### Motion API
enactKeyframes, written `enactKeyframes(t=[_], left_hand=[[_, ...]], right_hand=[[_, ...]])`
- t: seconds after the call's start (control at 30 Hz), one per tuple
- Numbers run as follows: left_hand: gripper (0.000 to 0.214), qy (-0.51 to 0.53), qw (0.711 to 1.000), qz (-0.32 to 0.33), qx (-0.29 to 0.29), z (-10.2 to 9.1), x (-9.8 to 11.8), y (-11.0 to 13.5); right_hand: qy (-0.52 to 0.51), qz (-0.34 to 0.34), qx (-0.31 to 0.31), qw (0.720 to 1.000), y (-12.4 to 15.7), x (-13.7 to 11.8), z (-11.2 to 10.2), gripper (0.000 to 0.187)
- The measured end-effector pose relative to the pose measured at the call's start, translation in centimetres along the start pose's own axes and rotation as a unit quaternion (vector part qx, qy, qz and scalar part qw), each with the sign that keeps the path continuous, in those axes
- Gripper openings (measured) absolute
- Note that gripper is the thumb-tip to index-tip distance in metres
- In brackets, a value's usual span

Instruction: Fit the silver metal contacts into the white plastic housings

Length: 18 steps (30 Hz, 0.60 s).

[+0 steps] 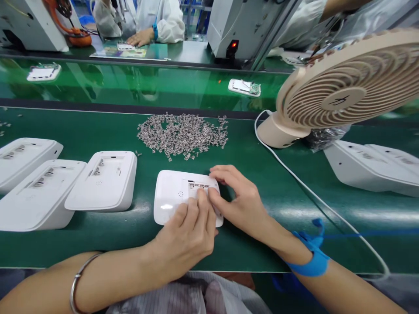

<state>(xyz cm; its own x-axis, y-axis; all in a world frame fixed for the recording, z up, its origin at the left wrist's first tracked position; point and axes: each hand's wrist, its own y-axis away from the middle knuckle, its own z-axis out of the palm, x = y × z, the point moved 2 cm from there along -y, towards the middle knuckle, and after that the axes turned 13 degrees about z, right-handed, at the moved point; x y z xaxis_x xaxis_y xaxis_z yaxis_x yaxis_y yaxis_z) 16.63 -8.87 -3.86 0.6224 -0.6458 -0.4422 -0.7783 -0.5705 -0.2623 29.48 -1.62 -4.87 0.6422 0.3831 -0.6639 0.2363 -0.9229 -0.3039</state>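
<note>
A white plastic device housing (166, 192) lies on the green bench in front of me, its recessed battery compartment (193, 185) facing up and small metal contacts showing along the upper edge. My left hand (191, 226) reaches across the housing with fingers bunched together, their tips inside the compartment; whatever is under them is hidden. Around the right edge of the same housing, my right hand (240, 200) is closed, thumb on the top face near the compartment. Behind the housing spreads a loose pile of small metal contact clips (183, 133).
Several similar white housings (101, 183) stand at left, and more housings (369, 170) at right. A beige fan (343, 87) with a white cable (304, 187) occupies the right side. Beyond, a green conveyor (147, 85) carries white parts (244, 87); a co-worker's hand (141, 37) rests across it.
</note>
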Motion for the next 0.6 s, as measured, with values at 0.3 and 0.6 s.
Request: enactKeyframes(t=[0.3, 0.6], left_hand=[[0.034, -0.078, 0.995, -0.005, -0.053, -0.5, 0.6, 0.1], [0.034, -0.102, 0.988, -0.080, -0.089, -0.7, 0.6, 0.1]], right_hand=[[-0.054, 0.068, -0.072, 0.994, -2.4, -0.3, 0.2, 0.009], [0.131, -0.081, -0.186, 0.970, -10.2, -7.4, 7.0, 0.017]])
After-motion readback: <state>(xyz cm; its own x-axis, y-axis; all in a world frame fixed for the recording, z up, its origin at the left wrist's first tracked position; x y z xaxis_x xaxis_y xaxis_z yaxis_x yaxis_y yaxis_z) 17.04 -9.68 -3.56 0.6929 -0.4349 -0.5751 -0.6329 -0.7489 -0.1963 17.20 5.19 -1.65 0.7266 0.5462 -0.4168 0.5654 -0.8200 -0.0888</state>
